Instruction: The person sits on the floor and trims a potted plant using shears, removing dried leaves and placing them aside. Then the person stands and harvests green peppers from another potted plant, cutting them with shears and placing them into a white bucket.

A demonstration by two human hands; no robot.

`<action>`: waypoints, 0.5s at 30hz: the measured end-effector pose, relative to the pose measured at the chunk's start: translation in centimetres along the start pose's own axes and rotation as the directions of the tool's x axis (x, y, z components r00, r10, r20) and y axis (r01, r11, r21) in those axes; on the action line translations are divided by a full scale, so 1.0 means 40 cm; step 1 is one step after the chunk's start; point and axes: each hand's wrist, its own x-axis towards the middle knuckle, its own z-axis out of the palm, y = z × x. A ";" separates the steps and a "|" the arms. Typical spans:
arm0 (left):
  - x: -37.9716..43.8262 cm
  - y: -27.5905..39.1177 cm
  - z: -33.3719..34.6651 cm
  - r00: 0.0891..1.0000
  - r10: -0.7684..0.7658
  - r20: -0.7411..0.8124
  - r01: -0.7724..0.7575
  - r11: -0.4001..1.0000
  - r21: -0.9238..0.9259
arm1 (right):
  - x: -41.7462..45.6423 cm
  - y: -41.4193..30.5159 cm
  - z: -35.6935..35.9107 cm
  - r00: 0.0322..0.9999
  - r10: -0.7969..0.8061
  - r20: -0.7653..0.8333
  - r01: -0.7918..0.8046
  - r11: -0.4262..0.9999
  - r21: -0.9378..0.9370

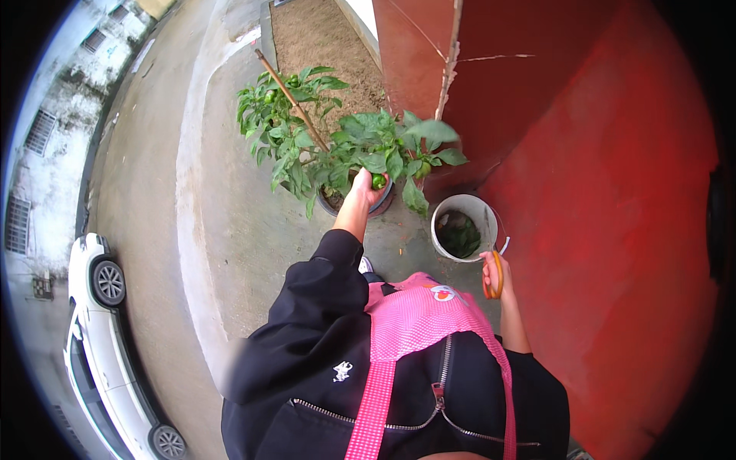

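A potted pepper plant (368, 138) with broad green leaves stands before me, a brown stick (292, 100) leaning up out of it. My left hand (368, 187) reaches in under the leaves at a green pepper (378, 181); the fingers are partly hidden, so whether they grip it cannot be told. Another green pepper (422, 169) hangs at the right side of the plant. My right hand (493, 274) holds scissors with orange handles (496, 276), blades pointing away from me over the near right rim of a white bucket (440, 244). Leaves (460, 234) lie inside the bucket.
A red wall (604, 230) rises close on my right. Behind the plant is a bed of soil (322, 40) with a raised edge. A white car (106, 356) is parked on the concrete ground (259, 247) at the left, near a stained building wall (69, 109).
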 end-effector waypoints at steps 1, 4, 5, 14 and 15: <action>0.007 0.007 -0.008 0.998 -0.029 0.048 0.031 0.999 -0.031 | -0.007 -0.016 0.005 1.000 -0.016 0.013 0.016 1.000 -0.004; 0.032 -0.013 0.018 0.988 -0.102 0.118 0.110 0.992 -0.063 | -0.031 -0.056 0.002 0.999 -0.052 0.009 0.052 0.999 0.007; 0.025 -0.025 0.035 0.981 -0.111 0.157 0.118 0.992 -0.038 | -0.039 -0.068 0.002 0.999 -0.054 -0.006 0.054 0.998 0.032; -0.016 -0.028 0.045 0.977 -0.076 0.198 0.055 0.993 0.108 | -0.066 -0.203 0.099 0.966 -0.248 0.074 0.252 0.967 -0.041; -0.029 -0.021 0.037 0.981 -0.081 0.178 0.047 0.981 0.188 | -0.064 -0.210 0.113 0.962 -0.259 0.087 0.266 0.962 -0.070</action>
